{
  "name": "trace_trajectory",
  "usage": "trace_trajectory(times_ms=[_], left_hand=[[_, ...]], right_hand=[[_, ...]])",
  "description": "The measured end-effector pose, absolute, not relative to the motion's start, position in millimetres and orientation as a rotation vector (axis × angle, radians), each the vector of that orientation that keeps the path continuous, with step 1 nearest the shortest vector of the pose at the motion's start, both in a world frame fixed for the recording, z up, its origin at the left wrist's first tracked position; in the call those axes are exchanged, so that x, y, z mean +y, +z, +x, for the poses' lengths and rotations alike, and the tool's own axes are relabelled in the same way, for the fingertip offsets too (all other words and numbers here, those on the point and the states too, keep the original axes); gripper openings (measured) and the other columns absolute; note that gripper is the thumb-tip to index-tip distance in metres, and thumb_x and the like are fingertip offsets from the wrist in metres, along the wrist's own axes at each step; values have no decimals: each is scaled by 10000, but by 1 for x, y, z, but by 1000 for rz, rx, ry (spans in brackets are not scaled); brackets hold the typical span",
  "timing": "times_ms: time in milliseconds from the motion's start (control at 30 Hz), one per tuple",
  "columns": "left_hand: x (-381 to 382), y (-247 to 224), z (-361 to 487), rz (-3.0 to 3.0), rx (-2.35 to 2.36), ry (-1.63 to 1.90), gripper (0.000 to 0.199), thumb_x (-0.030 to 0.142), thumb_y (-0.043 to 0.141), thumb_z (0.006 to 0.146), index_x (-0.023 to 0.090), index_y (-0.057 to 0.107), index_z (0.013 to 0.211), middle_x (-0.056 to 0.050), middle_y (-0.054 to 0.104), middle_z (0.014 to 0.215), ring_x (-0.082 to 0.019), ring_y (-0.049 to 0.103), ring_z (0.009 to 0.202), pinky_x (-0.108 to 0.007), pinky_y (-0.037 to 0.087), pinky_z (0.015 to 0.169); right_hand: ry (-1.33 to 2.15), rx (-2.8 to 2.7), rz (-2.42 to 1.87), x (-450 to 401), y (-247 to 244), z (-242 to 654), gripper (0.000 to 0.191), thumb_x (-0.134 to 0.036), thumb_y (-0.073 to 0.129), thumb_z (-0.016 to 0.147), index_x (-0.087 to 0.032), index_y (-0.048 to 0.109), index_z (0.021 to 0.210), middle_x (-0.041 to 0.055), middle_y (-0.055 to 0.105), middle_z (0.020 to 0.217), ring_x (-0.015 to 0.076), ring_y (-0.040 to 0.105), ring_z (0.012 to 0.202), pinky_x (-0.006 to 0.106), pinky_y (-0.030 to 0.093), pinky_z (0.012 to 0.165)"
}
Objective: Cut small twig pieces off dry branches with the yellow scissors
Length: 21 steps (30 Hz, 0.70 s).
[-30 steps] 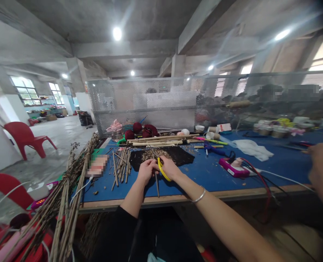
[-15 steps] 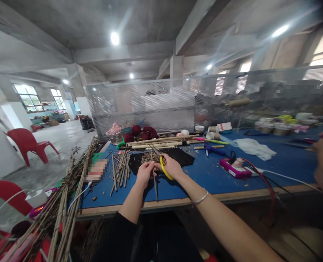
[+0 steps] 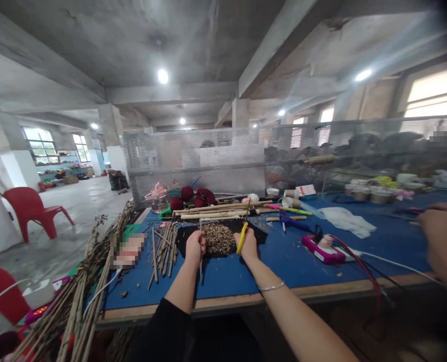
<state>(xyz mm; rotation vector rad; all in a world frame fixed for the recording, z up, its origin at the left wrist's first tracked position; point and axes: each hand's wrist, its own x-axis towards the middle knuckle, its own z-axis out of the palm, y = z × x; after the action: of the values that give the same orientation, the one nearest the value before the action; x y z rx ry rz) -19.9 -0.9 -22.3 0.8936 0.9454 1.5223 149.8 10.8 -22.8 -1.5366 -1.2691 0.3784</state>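
My left hand [image 3: 195, 245] is closed round a thin grey-brown stick [image 3: 201, 269] that stands nearly upright at the left edge of a black cloth [image 3: 183, 239]. Fingers of my right hand [image 3: 249, 245] wrap the yellow handle of a pair of scissors [image 3: 241, 238], whose blades point up and away. Between both hands a heap of small cut stem pieces [image 3: 218, 239] lies on the cloth. Left of the cloth, several longer cut sticks [image 3: 165, 246] are spread on the blue table [image 3: 140, 289].
Long dry stalks [image 3: 82, 296] lean at the table's left edge. Behind the cloth are pale rods [image 3: 208, 213] and dark red yarn balls [image 3: 204, 197]. A purple power strip [image 3: 323, 254] with cables sits to the right. Another person's hand [image 3: 444, 241] is at the far right.
My hands have moved apart, left hand with the stick to the left, right hand with the scissors to the right. The heap between them shows more fully. The view has tilted slightly up.
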Motion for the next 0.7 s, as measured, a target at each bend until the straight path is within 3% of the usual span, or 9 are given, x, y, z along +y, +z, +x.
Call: trace_trajectory(times_ms=[133,333,700], left_hand=[[-10,-18,-16,915,931,1483,305,407,597,608,165,469,741,66,479,479,-32,370,313,-146,190,317],[-19,-12,-11,947,894,1309,391,381,702,542,163,491,791,12,586,633,-75,537,452,-154,325,391],[-17,-17,-11,1040,910,1329,383,410,720,533,158,523,744,69,483,497,-38,435,399,-147,280,370]], right_hand=[[378,-1338,-1497,5,-19,148,153,-328,473,683,-201,493,768,45,587,687,188,555,656,272,403,626],[319,-1689,-1592,-5,-15,137,363,-504,511,707,-224,528,938,31,631,808,191,586,751,252,363,613],[369,-1932,-1550,-8,-11,134,464,-547,569,661,-187,550,953,61,622,923,188,572,828,243,381,657]])
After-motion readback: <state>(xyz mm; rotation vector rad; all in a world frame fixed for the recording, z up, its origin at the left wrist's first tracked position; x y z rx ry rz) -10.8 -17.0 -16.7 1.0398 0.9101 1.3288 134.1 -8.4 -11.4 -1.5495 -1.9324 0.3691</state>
